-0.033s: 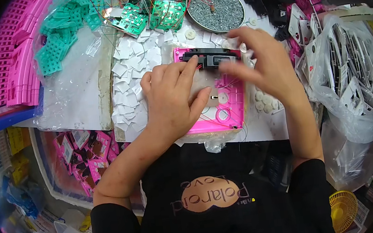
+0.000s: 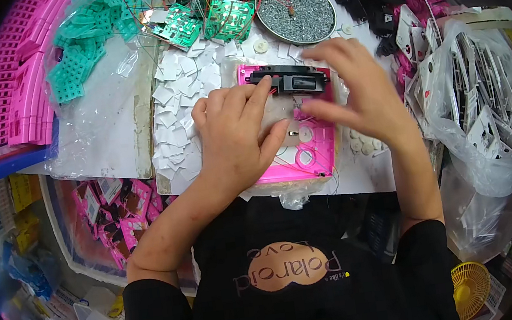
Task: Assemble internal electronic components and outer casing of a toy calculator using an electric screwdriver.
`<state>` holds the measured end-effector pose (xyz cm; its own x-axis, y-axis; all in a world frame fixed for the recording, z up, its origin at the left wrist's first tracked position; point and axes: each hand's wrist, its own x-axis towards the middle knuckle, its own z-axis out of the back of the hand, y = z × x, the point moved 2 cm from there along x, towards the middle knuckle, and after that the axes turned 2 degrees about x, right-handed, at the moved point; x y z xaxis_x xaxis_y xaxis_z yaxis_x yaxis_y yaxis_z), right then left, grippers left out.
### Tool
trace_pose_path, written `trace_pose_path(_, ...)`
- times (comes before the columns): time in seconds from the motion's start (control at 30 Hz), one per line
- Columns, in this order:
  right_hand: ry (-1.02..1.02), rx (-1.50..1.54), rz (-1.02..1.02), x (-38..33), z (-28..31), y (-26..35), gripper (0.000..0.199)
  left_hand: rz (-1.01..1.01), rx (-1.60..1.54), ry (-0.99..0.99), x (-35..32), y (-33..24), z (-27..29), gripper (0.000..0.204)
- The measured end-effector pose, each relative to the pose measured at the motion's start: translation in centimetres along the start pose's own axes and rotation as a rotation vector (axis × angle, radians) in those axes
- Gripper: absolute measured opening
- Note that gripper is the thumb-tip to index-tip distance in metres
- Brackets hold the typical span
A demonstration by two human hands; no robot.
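the black bar [image 2: 290, 80] lies crosswise atop the pink housing [image 2: 306, 154], left hand [image 2: 237, 133] flat with fingertips touching it, right hand [image 2: 350, 94] open just beside.

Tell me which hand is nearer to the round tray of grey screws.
Right. The right hand has its fingertips just below the round tray of grey screws. The left hand lies lower and further left, flat on the pink housing.

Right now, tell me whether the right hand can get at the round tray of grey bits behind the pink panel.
Probably yes. The right hand hovers over the black part on the pink panel, and the round tray lies just beyond it, uncovered, with nothing between.
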<state>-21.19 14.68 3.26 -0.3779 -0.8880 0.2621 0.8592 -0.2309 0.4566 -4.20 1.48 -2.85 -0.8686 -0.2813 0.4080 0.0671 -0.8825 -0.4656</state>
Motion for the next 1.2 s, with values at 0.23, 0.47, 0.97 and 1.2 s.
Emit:
trace_pose_path(0.23,-0.066,-0.058,0.094,-2.3,-3.4,-1.2,0.043,-0.003,0.049,0.067,0.3,-0.7,0.4,0.061)
trace_pose_path(0.47,0.190,0.321,-0.200,-2.7,1.2,-5.7,0.049,-0.169,0.037,0.037,5.7,2.2,2.5,0.030)
trace_pose_path(0.97,-0.045,1.108,0.055,5.8,4.8,4.3,0.065,-0.298,0.224,0.440,18.2,3.1,-7.6,0.021)
trace_pose_path(1.2,-0.292,0.988,-0.089,2.9,5.4,-0.2,0.050,-0.447,0.415,0.301,18.6,2.2,-8.4,0.021)
